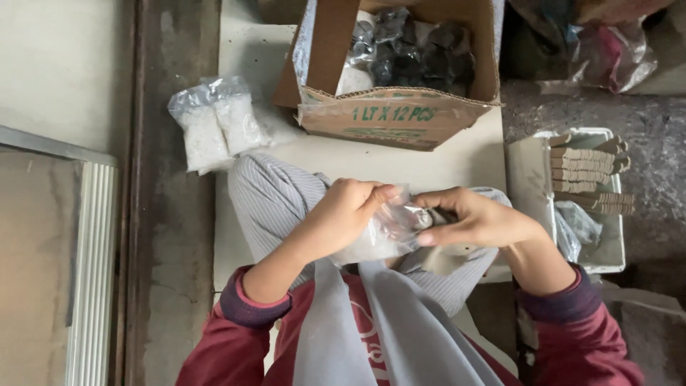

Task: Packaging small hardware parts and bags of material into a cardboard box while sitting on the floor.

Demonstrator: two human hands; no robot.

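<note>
Hands meet over your lap: left hand (348, 211) and right hand (475, 218) both pinch a clear bag (386, 232). Box (400, 114) sits just beyond.

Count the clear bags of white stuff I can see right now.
3: two bags of white grains lie side by side on the floor left of the cardboard box; one bag is held between both hands. More may be hidden.

Brown cardboard box (400, 114), striped grey trousers (275, 200)

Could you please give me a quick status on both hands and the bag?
Left hand and right hand both shut on small clear plastic bag, over the lap. Open cardboard box ahead; nothing blocking.
</note>
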